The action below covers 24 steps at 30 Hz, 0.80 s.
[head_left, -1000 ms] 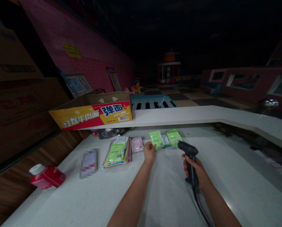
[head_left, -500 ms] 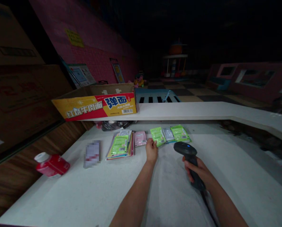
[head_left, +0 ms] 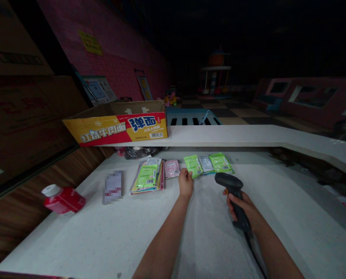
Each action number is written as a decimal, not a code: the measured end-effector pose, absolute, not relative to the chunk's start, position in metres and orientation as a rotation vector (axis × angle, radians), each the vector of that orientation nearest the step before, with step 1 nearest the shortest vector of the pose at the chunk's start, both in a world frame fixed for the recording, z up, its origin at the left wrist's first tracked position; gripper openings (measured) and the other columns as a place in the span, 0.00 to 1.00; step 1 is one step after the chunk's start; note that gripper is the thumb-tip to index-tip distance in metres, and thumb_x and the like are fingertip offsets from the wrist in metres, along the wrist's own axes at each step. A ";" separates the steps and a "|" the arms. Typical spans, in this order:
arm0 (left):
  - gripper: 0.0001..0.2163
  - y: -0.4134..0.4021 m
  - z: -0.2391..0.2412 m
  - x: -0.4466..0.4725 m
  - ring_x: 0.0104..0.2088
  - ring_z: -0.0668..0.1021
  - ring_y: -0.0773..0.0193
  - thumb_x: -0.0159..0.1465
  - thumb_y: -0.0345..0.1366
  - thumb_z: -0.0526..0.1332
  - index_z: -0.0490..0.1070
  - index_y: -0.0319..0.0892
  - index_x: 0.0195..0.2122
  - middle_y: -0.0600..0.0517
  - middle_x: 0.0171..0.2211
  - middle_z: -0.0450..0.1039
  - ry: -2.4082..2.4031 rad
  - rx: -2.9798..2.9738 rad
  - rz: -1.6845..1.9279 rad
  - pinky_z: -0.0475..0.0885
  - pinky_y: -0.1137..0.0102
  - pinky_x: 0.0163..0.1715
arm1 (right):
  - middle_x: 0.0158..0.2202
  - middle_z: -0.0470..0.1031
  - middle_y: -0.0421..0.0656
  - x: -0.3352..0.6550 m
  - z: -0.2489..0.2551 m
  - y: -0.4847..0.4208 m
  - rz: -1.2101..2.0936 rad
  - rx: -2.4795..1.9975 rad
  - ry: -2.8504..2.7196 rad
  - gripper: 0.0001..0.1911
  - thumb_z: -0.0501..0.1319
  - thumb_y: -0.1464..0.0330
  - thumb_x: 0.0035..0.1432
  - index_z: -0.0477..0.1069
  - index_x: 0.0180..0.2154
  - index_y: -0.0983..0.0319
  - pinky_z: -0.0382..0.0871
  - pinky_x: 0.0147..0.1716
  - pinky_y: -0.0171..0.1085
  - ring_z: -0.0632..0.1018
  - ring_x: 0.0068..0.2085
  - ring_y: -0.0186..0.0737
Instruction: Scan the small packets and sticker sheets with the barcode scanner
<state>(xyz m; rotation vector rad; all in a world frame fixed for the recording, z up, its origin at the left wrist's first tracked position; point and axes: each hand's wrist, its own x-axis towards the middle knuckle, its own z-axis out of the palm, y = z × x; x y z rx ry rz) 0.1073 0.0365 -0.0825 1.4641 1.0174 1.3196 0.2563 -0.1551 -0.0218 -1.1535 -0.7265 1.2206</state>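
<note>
My left hand (head_left: 186, 182) is closed on the near corner of a green packet (head_left: 192, 166), the leftmost of a short row of packets (head_left: 212, 164) lying on the white counter (head_left: 109, 232). My right hand (head_left: 242, 207) grips the handle of a black barcode scanner (head_left: 232, 190), whose head points toward that row from just in front of it. The scanner's cable runs back along my right forearm.
Left of my hand lie a pink packet (head_left: 172, 169), a stack of packets (head_left: 148, 178), a small blurred card (head_left: 113, 187) and a red bottle with a white cap (head_left: 62, 198) on its side. An open yellow-and-red carton (head_left: 117, 124) sits on the raised ledge (head_left: 248, 135).
The scanner has swung a little, its head now further right and its indicator light no longer showing. My left hand stays on the green packet.
</note>
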 end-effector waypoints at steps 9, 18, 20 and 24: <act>0.16 0.022 -0.070 0.104 0.22 0.77 0.65 0.58 0.50 0.62 0.62 0.43 0.35 0.55 0.26 0.72 0.914 1.227 1.322 0.67 0.75 0.17 | 0.18 0.68 0.34 0.262 -0.038 -0.148 1.202 -1.072 -0.580 0.23 0.71 0.53 0.48 0.71 0.38 0.61 0.60 0.11 0.29 0.68 0.14 0.31; 0.09 0.049 -0.050 0.060 0.17 0.78 0.63 0.63 0.41 0.59 0.64 0.42 0.38 0.55 0.21 0.72 1.302 1.076 1.496 0.73 0.71 0.18 | 0.18 0.68 0.34 0.264 -0.045 -0.145 1.216 -1.066 -0.544 0.23 0.72 0.52 0.47 0.71 0.37 0.61 0.60 0.11 0.29 0.67 0.14 0.30; 0.05 0.057 -0.047 0.054 0.17 0.78 0.61 0.64 0.36 0.57 0.65 0.40 0.37 0.54 0.20 0.71 1.417 1.097 1.438 0.73 0.70 0.18 | 0.18 0.68 0.34 0.264 -0.045 -0.144 1.211 -1.071 -0.538 0.24 0.72 0.52 0.46 0.71 0.37 0.61 0.60 0.11 0.29 0.67 0.14 0.30; 0.04 0.064 -0.047 0.050 0.20 0.79 0.59 0.63 0.30 0.55 0.69 0.38 0.37 0.52 0.20 0.72 1.495 1.187 1.454 0.76 0.67 0.22 | 0.18 0.68 0.33 0.262 -0.042 -0.145 1.196 -1.103 -0.521 0.25 0.72 0.51 0.45 0.70 0.37 0.61 0.59 0.11 0.28 0.67 0.14 0.29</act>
